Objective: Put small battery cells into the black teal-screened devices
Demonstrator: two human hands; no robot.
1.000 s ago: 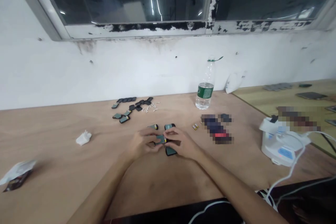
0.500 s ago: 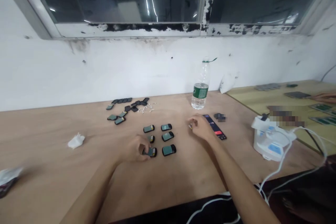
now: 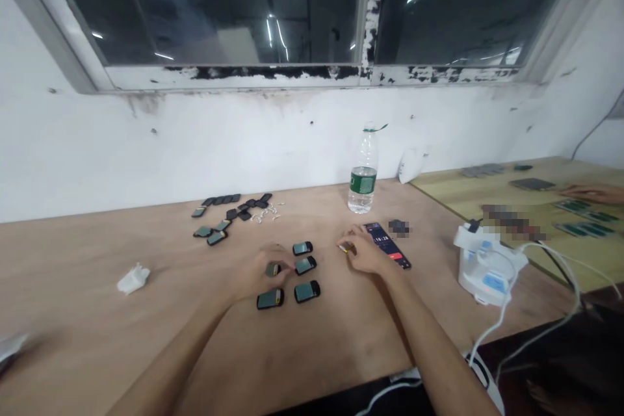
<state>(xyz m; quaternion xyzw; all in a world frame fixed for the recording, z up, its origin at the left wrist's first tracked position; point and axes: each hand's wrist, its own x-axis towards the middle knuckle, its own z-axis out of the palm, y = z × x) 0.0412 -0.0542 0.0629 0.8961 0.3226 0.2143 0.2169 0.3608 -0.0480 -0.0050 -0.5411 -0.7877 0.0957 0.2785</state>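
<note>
Right hand (image 3: 364,252) at edge of smartphone (image 3: 386,244)

We read 16:28 in pale digits on the dark screen of a black smartphone (image 3: 383,240), right of centre on the table; the green label on the clear plastic water bottle (image 3: 363,181) above it is too blurred for us to read.

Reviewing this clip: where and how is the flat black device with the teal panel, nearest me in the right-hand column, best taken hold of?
Probably by its two long edges, pinched from above and approached from the near side. The black device with a teal panel lies flat and thin, leaving no room underneath, and no device sits on that side. The left hand seems closest.
</note>
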